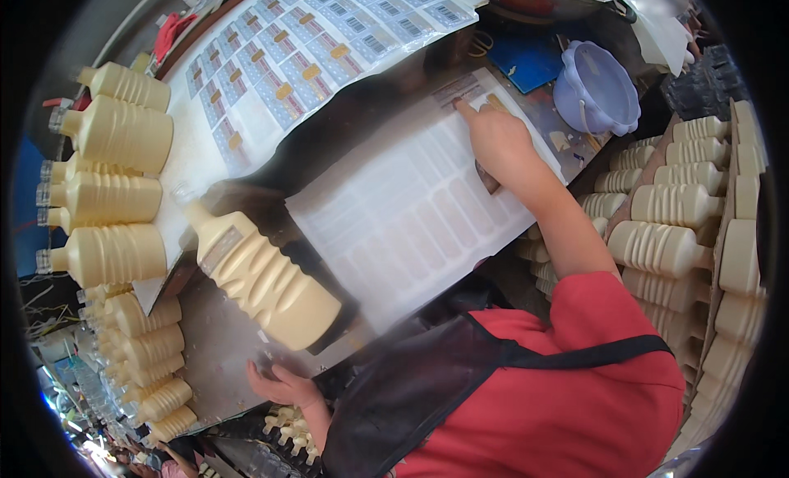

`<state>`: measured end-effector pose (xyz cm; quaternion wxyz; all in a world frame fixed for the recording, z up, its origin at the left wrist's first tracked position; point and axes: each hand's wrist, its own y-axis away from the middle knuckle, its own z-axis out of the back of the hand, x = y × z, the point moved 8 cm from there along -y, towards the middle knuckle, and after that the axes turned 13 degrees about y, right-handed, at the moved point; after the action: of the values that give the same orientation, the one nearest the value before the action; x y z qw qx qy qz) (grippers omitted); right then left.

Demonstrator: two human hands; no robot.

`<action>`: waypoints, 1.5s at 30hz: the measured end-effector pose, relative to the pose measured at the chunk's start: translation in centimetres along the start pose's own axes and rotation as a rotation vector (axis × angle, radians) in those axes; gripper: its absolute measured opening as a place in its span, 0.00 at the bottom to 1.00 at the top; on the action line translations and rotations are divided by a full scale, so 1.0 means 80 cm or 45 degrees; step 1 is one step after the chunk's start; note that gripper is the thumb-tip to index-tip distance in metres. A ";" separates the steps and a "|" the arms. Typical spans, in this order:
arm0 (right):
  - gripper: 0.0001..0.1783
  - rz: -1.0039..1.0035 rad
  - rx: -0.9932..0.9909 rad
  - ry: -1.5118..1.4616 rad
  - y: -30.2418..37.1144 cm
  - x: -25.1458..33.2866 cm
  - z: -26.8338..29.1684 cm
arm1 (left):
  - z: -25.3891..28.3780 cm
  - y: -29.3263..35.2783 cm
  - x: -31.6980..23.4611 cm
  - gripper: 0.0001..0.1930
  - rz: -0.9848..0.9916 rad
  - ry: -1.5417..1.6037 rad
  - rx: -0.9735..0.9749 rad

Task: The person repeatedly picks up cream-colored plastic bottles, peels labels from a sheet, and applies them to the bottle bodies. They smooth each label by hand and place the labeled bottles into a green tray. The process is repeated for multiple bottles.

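Note:
My right hand (503,149) reaches over a white backing sheet (386,223). Its index finger meets the edge of a small printed label (462,90) at the sheet's far corner; the thumb is hidden, and the hand looks closed on the label's edge. Most of the sheet is bare, with faint outlines of labels. At the lower left, my left hand (286,387) is open and holds nothing, fingers apart, beside the table's near edge. Just beyond it a cream ribbed plastic bottle (267,281) with a clear cap lies tilted on the table, carrying a label near its neck.
Farther off lies a sheet full of printed labels (279,59). Cream bottles (123,133) are stacked along the left, and more bottles (674,203) fill racks at right. A lilac basin (596,87) stands beside a blue flat thing (526,63) at the far right.

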<state>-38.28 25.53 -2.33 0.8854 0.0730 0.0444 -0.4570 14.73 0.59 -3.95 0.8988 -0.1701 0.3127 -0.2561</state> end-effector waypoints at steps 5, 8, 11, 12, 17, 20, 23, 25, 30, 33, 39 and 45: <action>0.31 0.027 0.162 0.000 0.026 0.008 -0.004 | 0.000 0.000 -0.005 0.27 -0.057 0.026 0.021; 0.31 0.005 0.049 -0.023 0.008 -0.001 -0.002 | -0.001 0.001 -0.006 0.27 -0.094 0.016 0.035; 0.31 0.016 -0.059 0.029 -0.024 -0.013 0.001 | 0.000 -0.003 -0.015 0.28 -0.131 -0.016 0.050; 0.31 0.015 -0.055 0.003 -0.027 -0.013 0.001 | 0.001 -0.004 -0.018 0.27 -0.147 -0.015 0.035; 0.32 0.038 -0.042 0.064 -0.024 -0.003 0.007 | 0.001 -0.004 -0.019 0.27 -0.180 0.003 0.010; 0.34 0.007 -0.029 0.131 -0.023 -0.005 0.003 | 0.001 -0.003 -0.014 0.27 -0.213 -0.004 0.031; 0.34 -0.024 0.029 0.126 -0.030 -0.013 -0.004 | 0.001 -0.002 -0.011 0.27 -0.209 0.000 0.021; 0.34 0.001 0.027 0.115 -0.029 -0.008 -0.002 | 0.001 0.000 -0.010 0.26 -0.207 0.004 0.025; 0.33 -0.026 0.059 0.088 -0.033 -0.007 -0.004 | 0.001 -0.003 -0.017 0.26 -0.229 -0.002 0.031; 0.33 -0.036 0.134 0.103 -0.037 -0.006 -0.006 | 0.001 -0.003 -0.017 0.25 -0.234 -0.023 0.039; 0.32 -0.070 0.099 0.040 -0.035 0.000 0.005 | 0.001 -0.002 -0.019 0.25 -0.214 0.021 0.035; 0.30 0.279 -0.011 -0.137 -0.008 0.071 0.023 | 0.000 -0.003 -0.016 0.25 -0.234 0.024 0.040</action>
<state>-35.49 20.28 -1.41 0.9313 0.0491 -0.0096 -0.3607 13.81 1.12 -3.23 0.8711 -0.1816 0.3003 -0.3437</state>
